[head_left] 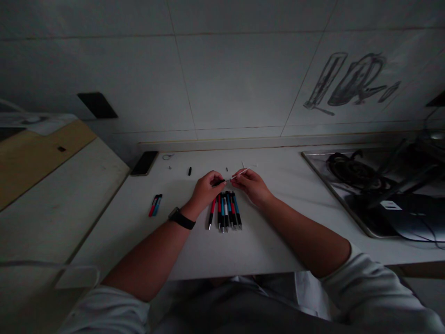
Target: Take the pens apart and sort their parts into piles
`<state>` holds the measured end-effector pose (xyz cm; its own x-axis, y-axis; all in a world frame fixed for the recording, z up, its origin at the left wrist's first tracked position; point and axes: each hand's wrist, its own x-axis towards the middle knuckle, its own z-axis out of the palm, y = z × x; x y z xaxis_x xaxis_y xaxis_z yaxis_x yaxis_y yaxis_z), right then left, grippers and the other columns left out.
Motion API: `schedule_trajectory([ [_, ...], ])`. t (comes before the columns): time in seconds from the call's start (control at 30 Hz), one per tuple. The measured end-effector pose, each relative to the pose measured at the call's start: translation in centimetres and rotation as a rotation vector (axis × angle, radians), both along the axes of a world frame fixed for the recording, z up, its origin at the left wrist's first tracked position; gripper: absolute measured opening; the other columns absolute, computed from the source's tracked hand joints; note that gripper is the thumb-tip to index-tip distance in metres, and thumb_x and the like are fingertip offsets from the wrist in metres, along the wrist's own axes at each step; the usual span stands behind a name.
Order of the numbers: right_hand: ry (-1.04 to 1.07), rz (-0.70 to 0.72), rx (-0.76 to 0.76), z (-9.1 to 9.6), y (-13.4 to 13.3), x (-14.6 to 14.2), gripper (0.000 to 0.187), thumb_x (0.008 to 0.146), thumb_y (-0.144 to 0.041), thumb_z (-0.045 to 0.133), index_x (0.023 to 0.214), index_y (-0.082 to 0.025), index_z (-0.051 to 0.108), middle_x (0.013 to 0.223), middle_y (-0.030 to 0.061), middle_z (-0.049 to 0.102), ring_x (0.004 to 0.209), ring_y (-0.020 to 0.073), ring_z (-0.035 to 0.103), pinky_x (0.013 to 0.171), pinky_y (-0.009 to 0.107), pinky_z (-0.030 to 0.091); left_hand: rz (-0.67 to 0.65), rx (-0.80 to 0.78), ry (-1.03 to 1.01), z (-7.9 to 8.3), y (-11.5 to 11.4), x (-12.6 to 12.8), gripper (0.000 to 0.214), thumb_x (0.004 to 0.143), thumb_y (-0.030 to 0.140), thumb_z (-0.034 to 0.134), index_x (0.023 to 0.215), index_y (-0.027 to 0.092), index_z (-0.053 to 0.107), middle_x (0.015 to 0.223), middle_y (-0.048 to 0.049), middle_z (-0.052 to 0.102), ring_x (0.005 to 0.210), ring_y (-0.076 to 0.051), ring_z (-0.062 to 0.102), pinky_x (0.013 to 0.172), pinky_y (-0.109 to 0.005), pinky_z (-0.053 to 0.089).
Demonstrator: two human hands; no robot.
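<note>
The row contains about seven pens [225, 213]; overlap prevents an exact count. Two short barrels [157, 205], one phone [145, 163] and one wristwatch [182, 219] are present.

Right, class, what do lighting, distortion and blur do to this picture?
Head view: dim overall, murky around the stove; head view: the right sleeve looks stretched toward the corner; head view: the pens have readable colours, but fine detail between left hand and right hand is soft.

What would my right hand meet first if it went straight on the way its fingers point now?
Your right hand would likely meet the black piece in your left hand, or that hand's fingertips beside it; depth there is hard to judge.
</note>
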<state>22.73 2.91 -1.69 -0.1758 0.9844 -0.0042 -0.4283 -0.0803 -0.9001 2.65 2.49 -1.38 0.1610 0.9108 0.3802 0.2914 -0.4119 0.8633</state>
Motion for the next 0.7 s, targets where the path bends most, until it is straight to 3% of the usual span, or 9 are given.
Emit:
schedule_trajectory([
  [0.3,-0.030,0.019,0.013,0.5,-0.6,-0.3,0.037,0.068,-0.045,0.092,0.087,-0.023,0.069,0.090,0.0012,0.073,0.092,0.0188,0.070,0.092,0.038,0.057,-0.012,0.008,-0.034,-0.1,0.1,0.1,0.013,0.082,0.023,0.073,0.088,0.020,0.062,0.088,-0.0017,0.068,0.086,-0.017,0.067,0.085,-0.032,0.054],
  [0.47,-0.130,-0.181,0.107,2.1,1.0,1.7,0.036,0.071,-0.046,0.085,0.092,-0.026,0.065,0.092,-0.0006,0.070,0.088,0.0174,0.067,0.088,0.039,0.057,0.042,0.016,-0.023,-0.7,0.6,-0.5,0.012,0.082,0.023,0.072,0.090,0.020,0.063,0.090,-0.0019,0.069,0.086,-0.016,0.067,0.085,-0.031,0.053],
  [0.6,-0.495,-0.362,0.288,4.8,4.0,5.2,0.022,0.085,-0.041,0.069,0.101,-0.027,0.066,0.092,0.0002,0.067,0.080,0.0155,0.064,0.080,0.034,0.055,0.083,0.017,-0.034,-1.3,1.3,-1.0,0.013,0.082,0.025,0.072,0.091,0.020,0.064,0.089,-0.0024,0.070,0.086,-0.016,0.067,0.082,-0.030,0.053],
  [0.7,-0.912,-0.286,0.311,6.4,6.2,6.7,0.021,0.088,-0.030,0.065,0.108,-0.023,0.068,0.085,0.0016,0.069,0.074,0.0163,0.064,0.077,0.033,0.053,0.104,0.010,-0.030,-1.7,1.7,-1.2,0.014,0.083,0.027,0.073,0.091,0.020,0.065,0.088,-0.0021,0.070,0.084,-0.016,0.067,0.081,-0.030,0.053],
])
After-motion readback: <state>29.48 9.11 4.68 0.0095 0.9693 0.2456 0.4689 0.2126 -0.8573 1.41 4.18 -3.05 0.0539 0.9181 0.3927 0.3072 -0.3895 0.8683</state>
